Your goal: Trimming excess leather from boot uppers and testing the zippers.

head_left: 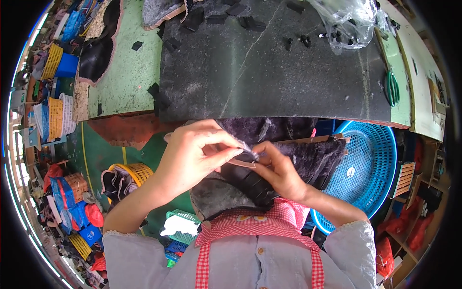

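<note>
My left hand (190, 149) pinches the edge of a dark fuzzy-lined piece (246, 155) with a tan border, just in front of the table edge. From the other side my right hand (281, 173) grips the same piece between thumb and fingers. Its exact kind is hard to make out, as my fingers cover much of it. Dark purple plush material (308, 161) lies spread beneath and beyond my hands. Over my lap, on a red checked apron (260, 226), rests a grey and black fleece-lined piece (224, 195).
A black-topped table (288, 77) stands ahead, with black scraps (250, 23), a clear plastic bag (349, 21) and green-handled scissors (392, 89). At right sits a large blue basket (358, 178). Left on the floor are a yellow basket (137, 172) and a green basket (185, 237).
</note>
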Available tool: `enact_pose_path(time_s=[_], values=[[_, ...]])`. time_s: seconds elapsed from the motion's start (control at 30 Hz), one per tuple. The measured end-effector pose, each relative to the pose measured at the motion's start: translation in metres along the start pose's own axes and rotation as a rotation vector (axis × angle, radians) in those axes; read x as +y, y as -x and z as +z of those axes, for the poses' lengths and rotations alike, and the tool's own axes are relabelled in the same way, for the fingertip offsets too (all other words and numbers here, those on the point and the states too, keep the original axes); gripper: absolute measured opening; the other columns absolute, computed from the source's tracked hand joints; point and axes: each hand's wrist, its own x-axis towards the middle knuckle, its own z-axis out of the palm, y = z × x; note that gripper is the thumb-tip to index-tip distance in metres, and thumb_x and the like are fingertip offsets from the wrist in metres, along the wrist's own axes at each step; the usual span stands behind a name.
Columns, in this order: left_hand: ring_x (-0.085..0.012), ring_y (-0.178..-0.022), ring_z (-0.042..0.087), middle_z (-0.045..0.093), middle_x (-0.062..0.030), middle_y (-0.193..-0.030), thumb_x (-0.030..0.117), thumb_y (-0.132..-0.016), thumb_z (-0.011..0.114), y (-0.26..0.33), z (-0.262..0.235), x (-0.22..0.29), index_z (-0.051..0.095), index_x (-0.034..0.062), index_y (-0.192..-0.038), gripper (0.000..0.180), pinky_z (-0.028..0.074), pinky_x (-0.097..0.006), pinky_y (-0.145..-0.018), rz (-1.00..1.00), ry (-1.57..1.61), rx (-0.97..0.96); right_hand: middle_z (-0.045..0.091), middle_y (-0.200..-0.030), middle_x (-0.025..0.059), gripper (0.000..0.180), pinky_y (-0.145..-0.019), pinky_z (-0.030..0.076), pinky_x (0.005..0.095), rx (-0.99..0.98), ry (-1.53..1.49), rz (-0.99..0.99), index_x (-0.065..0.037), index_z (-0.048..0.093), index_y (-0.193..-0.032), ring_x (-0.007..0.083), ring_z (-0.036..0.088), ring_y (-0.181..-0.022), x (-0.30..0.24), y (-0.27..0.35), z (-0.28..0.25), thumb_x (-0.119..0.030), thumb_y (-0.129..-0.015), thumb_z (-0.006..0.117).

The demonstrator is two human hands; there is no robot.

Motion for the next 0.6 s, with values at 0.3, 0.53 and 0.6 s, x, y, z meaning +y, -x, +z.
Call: enact_pose_path(time_s=[0.3, 0.53, 0.6], values=[[-0.0086, -0.066, 0.067, 0.069, -0.0057, -0.08, 0.006, -0.093, 0.065, -0.007, 0.003, -0.005, 0.063, -0.0031, -0.091, 0.009, 0.056, -0.022, -0.058, -0.231, 0.277, -0.022, 0.068, -0.082, 0.0129, 0.027, -0.065, 0.052, 0.0343, -0.504, 0.349, 0.084, 0.002, 0.06, -0.108, 0.0174, 0.066, -0.071, -0.057, -0.023, -0.049, -0.02, -0.094, 0.065], [-0.0091, -0.077, 0.067, 0.07, -0.0054, -0.082, 0.002, -0.09, 0.068, -0.016, -0.003, -0.011, 0.059, -0.0016, -0.088, 0.009, 0.056, -0.022, -0.068, -0.228, 0.233, -0.079, 0.065, -0.076, 0.0109, 0.023, -0.061, 0.052, 0.034, 0.582, 0.847, -0.3, -0.001, 0.064, -0.102, 0.0221, 0.066, -0.061, -0.083, -0.127, -0.122, -0.02, -0.09, 0.067], [-0.0083, -0.083, 0.067, 0.07, -0.0058, -0.085, 0.001, -0.09, 0.067, -0.018, -0.003, -0.013, 0.06, -0.0013, -0.088, 0.008, 0.054, -0.022, -0.071, -0.152, 0.148, -0.111, 0.066, -0.079, 0.011, 0.022, -0.07, 0.053, 0.0366, 0.638, 0.997, -0.382, -0.003, 0.066, -0.1, 0.0258, 0.067, -0.073, -0.072, -0.143, -0.137, -0.021, -0.087, 0.07]])
